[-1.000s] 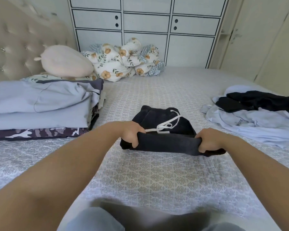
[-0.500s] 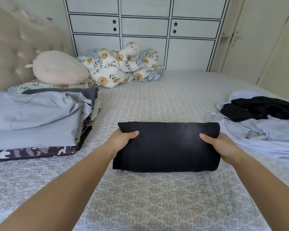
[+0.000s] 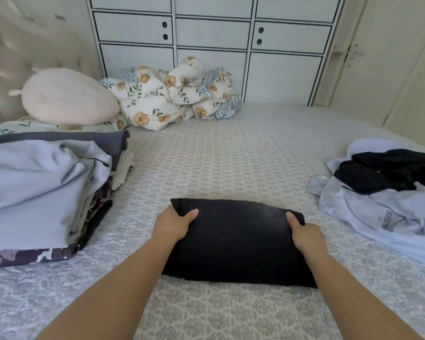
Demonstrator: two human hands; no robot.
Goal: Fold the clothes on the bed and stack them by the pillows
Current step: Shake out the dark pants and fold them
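Folded black garment (image 3: pixel 238 241) sits on the patterned bedsheet (image 3: pixel 231 155), near the front edge of view. Left hand (image 3: pixel 173 224) grips its left end, right hand (image 3: pixel 304 235) grips the right, thumbs on top. Stack of folded clothes (image 3: pixel 42 192) at left by the pillows (image 3: pixel 69 96); unfolded pile (image 3: pixel 388 192) at right.

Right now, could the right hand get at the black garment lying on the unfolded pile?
Probably, but not yet: the right hand grips the folded black bundle along with the left hand. Once it lets go, bare bedspread leaves the way to the black garment free.
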